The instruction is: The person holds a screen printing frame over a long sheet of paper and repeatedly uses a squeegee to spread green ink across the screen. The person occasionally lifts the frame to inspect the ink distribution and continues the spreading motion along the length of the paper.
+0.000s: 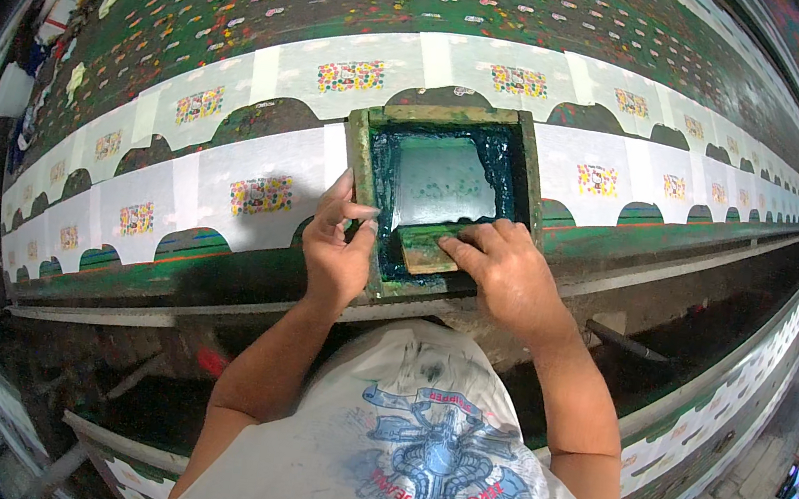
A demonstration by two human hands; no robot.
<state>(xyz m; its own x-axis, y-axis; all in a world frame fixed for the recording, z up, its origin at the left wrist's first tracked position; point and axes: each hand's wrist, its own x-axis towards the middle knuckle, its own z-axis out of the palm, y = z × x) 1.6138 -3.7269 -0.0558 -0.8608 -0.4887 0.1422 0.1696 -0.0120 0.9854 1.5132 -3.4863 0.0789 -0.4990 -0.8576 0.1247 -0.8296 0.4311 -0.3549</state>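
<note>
A wooden screen-printing frame (533, 171) lies on the long table before me, over the near row of white fabric pieces. Dark blue-green ink rings the paler mesh (444, 180) inside it. My left hand (337, 246) grips the left side of the frame, fingers bent against the wood. In my right hand (509, 272) is a short wooden squeegee (423, 250), pinched between thumb and fingers. The squeegee sits at the near end of the mesh, slightly tilted, its blade hidden. Ink smears the corner below it.
White fabric pieces with small colourful prints (597, 181) run in two rows to both sides. Beyond them spreads a green, paint-flecked surface (279, 17). A table rail (160, 309) crosses in front of me. Another table with printed pieces (697, 440) stands at the lower right.
</note>
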